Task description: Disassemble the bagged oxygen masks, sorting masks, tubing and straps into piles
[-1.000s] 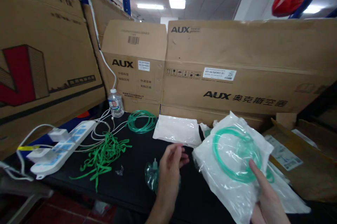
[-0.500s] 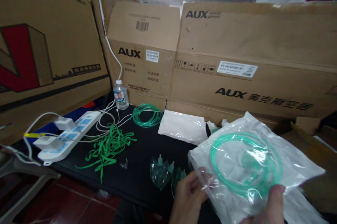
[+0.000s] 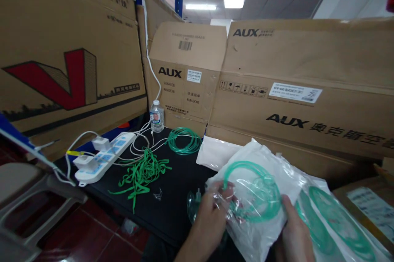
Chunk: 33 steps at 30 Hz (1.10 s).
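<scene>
A clear and white plastic bag [image 3: 246, 235] with coiled green tubing [image 3: 271, 196] inside is between my two hands. My left hand [image 3: 214, 208] is closed at the bag's left side, its fingertips against the tubing; whether they are inside the film or outside, I cannot tell. My right hand [image 3: 295, 229] grips the bag's right edge, thumb on the front. Clear green-tinted masks [image 3: 193, 206] lie on the black table, partly hidden behind my left forearm. More bagged green tubing [image 3: 341, 221] lies right of my right hand.
On the black table [image 3: 172, 188] are a tangle of green straps [image 3: 144, 172], a loose green tube coil [image 3: 184, 141], a white power strip [image 3: 107, 157], a water bottle [image 3: 156, 117] and a white pouch [image 3: 215, 153]. Cardboard panels [image 3: 295, 61] wall the back. A chair [image 3: 27, 200] stands left.
The bag has come left and more upright, and my left hand has moved further onto it, reaching the tubing. My view has turned left, showing more bagged tubing at the right.
</scene>
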Tool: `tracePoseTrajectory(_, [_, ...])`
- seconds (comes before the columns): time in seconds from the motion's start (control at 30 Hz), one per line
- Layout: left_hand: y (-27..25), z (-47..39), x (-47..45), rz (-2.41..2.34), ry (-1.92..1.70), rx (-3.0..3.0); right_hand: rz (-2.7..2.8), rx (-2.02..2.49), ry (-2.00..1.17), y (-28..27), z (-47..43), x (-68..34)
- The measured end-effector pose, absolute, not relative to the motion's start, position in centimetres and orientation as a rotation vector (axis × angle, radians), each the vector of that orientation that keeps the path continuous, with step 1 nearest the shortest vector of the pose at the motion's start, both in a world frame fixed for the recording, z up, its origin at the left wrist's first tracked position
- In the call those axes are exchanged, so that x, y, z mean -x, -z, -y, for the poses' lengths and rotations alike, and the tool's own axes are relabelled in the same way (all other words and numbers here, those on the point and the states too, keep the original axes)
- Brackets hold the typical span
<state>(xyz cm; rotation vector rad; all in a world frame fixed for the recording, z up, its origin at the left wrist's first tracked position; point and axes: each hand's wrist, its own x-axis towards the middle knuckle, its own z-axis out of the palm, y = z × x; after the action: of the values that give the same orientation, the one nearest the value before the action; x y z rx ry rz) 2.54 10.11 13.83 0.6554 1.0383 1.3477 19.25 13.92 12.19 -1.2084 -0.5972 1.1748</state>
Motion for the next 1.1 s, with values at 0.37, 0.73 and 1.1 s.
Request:
tracePoseTrajectory(0.37, [-15.9,-11.0,5.1,-1.163,-1.389,-0.687,0.555,1.072,-1.331,-12.0,-19.2,-12.1])
tracePoseTrajectory(0.73, [-17.0,-9.2,10.5,-1.266,-1.456,-0.649,0.402,1.198,-1.280,-9.7,-20.9,-13.9])
tracePoseTrajectory(1.1, [-18.3,-7.2,13.7,-1.369,-1.547,-0.658,0.802,1.173,-1.667,-10.4,-21.0,-13.1])
